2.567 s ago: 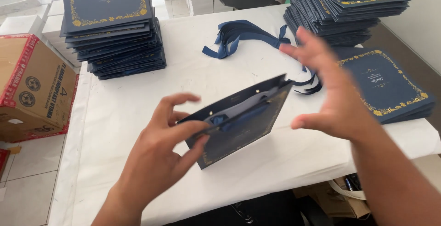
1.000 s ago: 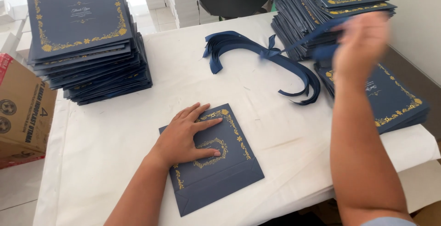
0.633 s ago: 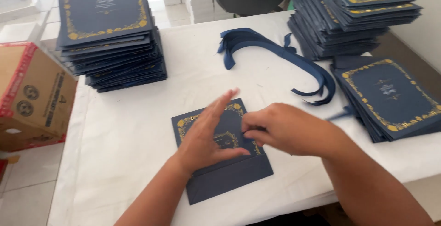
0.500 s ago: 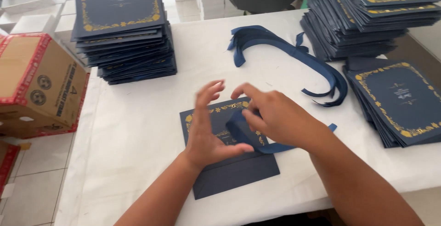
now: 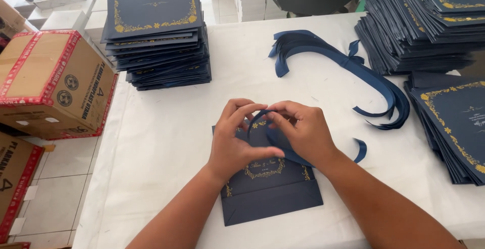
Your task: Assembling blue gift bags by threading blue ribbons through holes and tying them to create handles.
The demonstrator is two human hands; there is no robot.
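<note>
- Ribbon (image 5: 262, 120) arches between both hands, pinched at its top by the left hand (image 5: 237, 143) and the right hand (image 5: 303, 132), fingertips meeting.
- The flat navy bag (image 5: 270, 193) lies directly under both palms, its long axis running away from the wrists.
- The ribbon's loose tail (image 5: 359, 150) curls just right of the right hand, which is nearer to it.

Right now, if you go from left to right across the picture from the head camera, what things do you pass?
Cardboard box → left stack of dark blue bags → left hand → right hand → bundle of blue ribbons → right stacks of bags.
</note>
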